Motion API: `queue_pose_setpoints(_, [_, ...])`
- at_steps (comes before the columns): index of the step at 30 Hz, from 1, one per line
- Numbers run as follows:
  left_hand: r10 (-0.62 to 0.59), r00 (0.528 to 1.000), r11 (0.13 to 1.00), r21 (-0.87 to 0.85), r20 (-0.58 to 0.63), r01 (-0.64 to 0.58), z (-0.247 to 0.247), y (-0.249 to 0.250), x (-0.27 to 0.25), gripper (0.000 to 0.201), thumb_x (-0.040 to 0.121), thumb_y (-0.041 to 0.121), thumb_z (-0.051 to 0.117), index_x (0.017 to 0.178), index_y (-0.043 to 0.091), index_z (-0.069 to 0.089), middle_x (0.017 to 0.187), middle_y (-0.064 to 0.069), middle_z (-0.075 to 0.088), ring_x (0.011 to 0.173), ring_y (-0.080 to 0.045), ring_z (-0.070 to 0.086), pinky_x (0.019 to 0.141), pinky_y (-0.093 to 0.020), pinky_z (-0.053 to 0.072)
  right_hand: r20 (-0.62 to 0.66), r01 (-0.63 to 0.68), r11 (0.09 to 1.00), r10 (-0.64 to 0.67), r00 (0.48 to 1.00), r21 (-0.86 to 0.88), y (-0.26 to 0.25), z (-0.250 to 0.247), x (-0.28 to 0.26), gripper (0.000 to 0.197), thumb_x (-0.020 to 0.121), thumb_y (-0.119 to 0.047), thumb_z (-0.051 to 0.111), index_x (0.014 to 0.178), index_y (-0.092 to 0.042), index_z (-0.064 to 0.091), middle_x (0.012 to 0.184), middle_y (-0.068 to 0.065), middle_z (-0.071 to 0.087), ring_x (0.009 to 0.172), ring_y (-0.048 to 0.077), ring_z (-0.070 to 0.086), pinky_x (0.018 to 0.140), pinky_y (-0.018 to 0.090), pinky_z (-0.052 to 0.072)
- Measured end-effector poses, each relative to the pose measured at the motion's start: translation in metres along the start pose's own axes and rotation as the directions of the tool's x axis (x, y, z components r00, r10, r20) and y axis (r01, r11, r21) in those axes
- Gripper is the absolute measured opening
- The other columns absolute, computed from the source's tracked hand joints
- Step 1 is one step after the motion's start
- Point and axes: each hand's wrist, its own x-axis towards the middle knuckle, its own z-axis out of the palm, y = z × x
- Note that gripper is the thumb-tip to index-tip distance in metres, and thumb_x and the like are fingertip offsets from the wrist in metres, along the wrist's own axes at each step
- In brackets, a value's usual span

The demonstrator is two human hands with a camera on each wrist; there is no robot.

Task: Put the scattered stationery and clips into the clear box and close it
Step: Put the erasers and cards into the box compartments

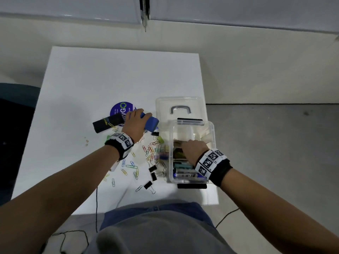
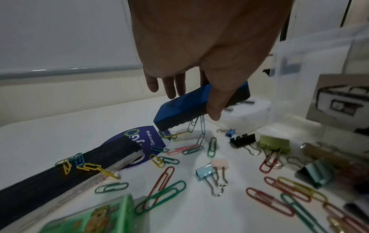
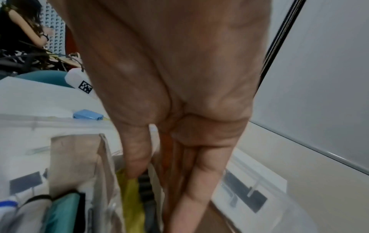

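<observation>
My left hand (image 1: 136, 121) grips a blue eraser (image 1: 151, 123) just above the white table (image 1: 91, 74), left of the clear box (image 1: 212, 129). In the left wrist view, thumb and fingers of that hand (image 2: 192, 102) clamp the eraser (image 2: 175, 113), and a chain of paper clips (image 2: 201, 130) hangs from its underside. My right hand (image 1: 194, 147) is inside the box. Its straight fingers (image 3: 199, 173) reach down between flat packets, thumb beside a yellow one (image 3: 131, 197). Markers (image 1: 185, 175) lie in the box's near end. Coloured paper clips (image 1: 132, 165) and binder clips (image 1: 152, 173) lie scattered.
The box lid (image 1: 179, 105) with a grey handle lies behind the box. A black pouch (image 1: 107, 123) with clips on it partly covers a purple round sticker (image 1: 121, 109). A green packet (image 2: 89, 220) sits near my left wrist. The box stands close to the table's right edge.
</observation>
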Motion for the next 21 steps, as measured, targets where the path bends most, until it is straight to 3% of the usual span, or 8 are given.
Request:
queue_pose_setpoints(3, [-0.002,0.996,0.998,-0.069,-0.087,-0.004,-0.004,0.005,-0.005,0.06,0.08,0.01,0.066,0.136,0.018,0.047,0.14,-0.012,0.046,0.13,-0.035,0.042,0.112,-0.051,0.024,-0.037,0.035,0.992,-0.031,0.999,0.12,0.008,0.006,-0.005,0.026,0.094,-0.002,0.043,0.117,-0.006,0.056,0.106,0.012,0.066,0.094,0.032,0.067,0.076,0.038,0.053])
queue_pose_setpoints(7, [-0.043,0.988,0.982,-0.19,-0.145,0.015,-0.014,0.01,-0.01,0.061,0.086,0.029,0.062,0.141,0.019,0.04,0.132,-0.007,0.051,0.126,-0.03,0.045,0.115,-0.05,0.021,0.063,0.0,0.973,-0.015,0.998,0.231,0.017,0.028,0.008,0.03,0.09,-0.002,0.045,0.112,-0.01,0.063,0.106,0.013,0.069,0.094,0.032,0.067,0.083,0.043,0.057])
queue_pose_setpoints(9, [-0.108,0.989,0.958,-0.277,-0.104,0.076,-0.019,0.012,-0.008,0.061,0.09,0.039,0.055,0.145,0.02,0.035,0.125,-0.01,0.052,0.119,-0.03,0.048,0.112,-0.049,0.026,0.109,0.0,0.952,-0.035,0.993,0.305,0.018,0.03,0.013,0.032,0.092,-0.002,0.044,0.116,-0.01,0.062,0.111,0.013,0.068,0.101,0.032,0.066,0.088,0.041,0.055])
queue_pose_setpoints(11, [-0.145,0.989,0.891,-0.438,-0.021,0.122,-0.029,0.016,-0.008,0.053,0.095,0.042,0.045,0.144,0.023,0.036,0.116,-0.01,0.055,0.109,-0.029,0.054,0.099,-0.044,0.039,0.125,0.024,0.932,-0.074,0.989,0.361,0.019,0.031,0.018,0.032,0.094,-0.001,0.042,0.119,-0.008,0.062,0.114,0.012,0.067,0.105,0.03,0.064,0.091,0.037,0.053])
queue_pose_setpoints(14, [-0.193,0.971,0.688,-0.686,0.141,0.236,-0.041,0.021,-0.011,0.031,0.098,0.036,0.044,0.123,0.018,0.05,0.099,-0.009,0.062,0.093,-0.028,0.062,0.077,-0.037,0.051,0.148,0.037,0.927,-0.099,0.984,0.373,0.019,0.027,0.024,0.03,0.097,-0.009,0.042,0.121,-0.007,0.062,0.119,0.013,0.066,0.109,0.03,0.062,0.095,0.037,0.051])
queue_pose_setpoints(16, [-0.227,0.944,0.567,-0.755,0.24,0.329,-0.044,0.021,-0.014,0.025,0.097,0.034,0.05,0.117,0.02,0.051,0.099,-0.009,0.064,0.091,-0.027,0.065,0.079,-0.043,0.057,0.2,0.035,0.935,-0.112,0.973,0.353,0.018,0.024,0.024,0.03,0.099,-0.015,0.042,0.119,-0.008,0.062,0.119,0.013,0.065,0.11,0.03,0.061,0.096,0.037,0.05])
queue_pose_setpoints(19, [-0.204,0.935,0.523,-0.776,0.289,0.353,-0.045,0.02,-0.019,0.027,0.095,0.029,0.055,0.118,0.017,0.051,0.104,-0.011,0.064,0.096,-0.029,0.066,0.078,-0.041,0.057,0.242,0.036,0.935,-0.128,0.962,0.352,0.019,0.008,0.015,0.032,0.099,-0.022,0.042,0.12,-0.009,0.062,0.123,0.011,0.063,0.115,0.03,0.059,0.098,0.038,0.048])
queue_pose_setpoints(21, [-0.193,0.932,0.486,-0.795,0.308,0.364,-0.048,0.017,-0.025,0.032,0.091,0.027,0.063,0.118,0.015,0.052,0.104,-0.012,0.065,0.093,-0.03,0.067,0.076,-0.042,0.059,0.18,0.042,0.899,-0.133,0.975,0.436,0.018,-0.014,0.006,0.032,0.099,-0.024,0.044,0.117,-0.007,0.063,0.118,0.011,0.065,0.108,0.029,0.062,0.092,0.037,0.05])
